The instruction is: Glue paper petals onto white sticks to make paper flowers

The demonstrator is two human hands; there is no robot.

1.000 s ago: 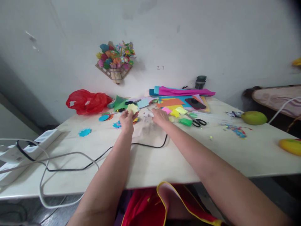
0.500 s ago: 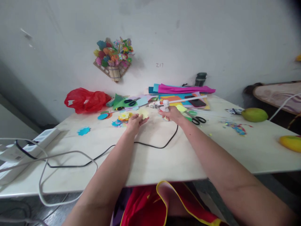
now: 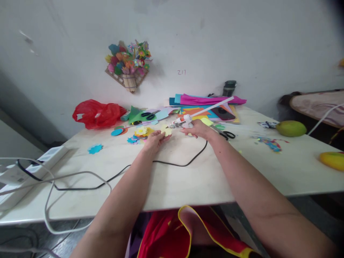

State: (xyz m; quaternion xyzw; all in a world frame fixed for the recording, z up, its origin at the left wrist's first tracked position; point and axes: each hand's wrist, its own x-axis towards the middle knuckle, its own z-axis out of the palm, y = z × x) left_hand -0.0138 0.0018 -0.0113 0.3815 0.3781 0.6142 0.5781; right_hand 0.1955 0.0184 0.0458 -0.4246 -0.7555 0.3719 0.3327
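Near the middle of the table, my left hand (image 3: 156, 140) is closed on a pale yellow paper flower (image 3: 167, 130). My right hand (image 3: 196, 129) is wrapped round a white glue gun (image 3: 187, 119), with a white glue stick (image 3: 212, 108) rising from its back. The gun's nozzle points left and is over or against the pale yellow flower; contact cannot be told. A black cord runs from below my right hand. Left of my left hand lie stacked yellow flowers (image 3: 142, 132) and small blue flowers (image 3: 132, 140).
Black scissors (image 3: 227, 135) lie right of my right hand. Coloured paper and a phone (image 3: 223, 113) are behind. A red bag (image 3: 98, 114) and a power strip (image 3: 51, 157) are at left, a green mango (image 3: 291, 128) at right. The black cord (image 3: 172, 164) crosses the table.
The glue gun has tilted, its stick end rising and its nozzle moving left and down to the pale yellow flower. My left hand still holds the flower.
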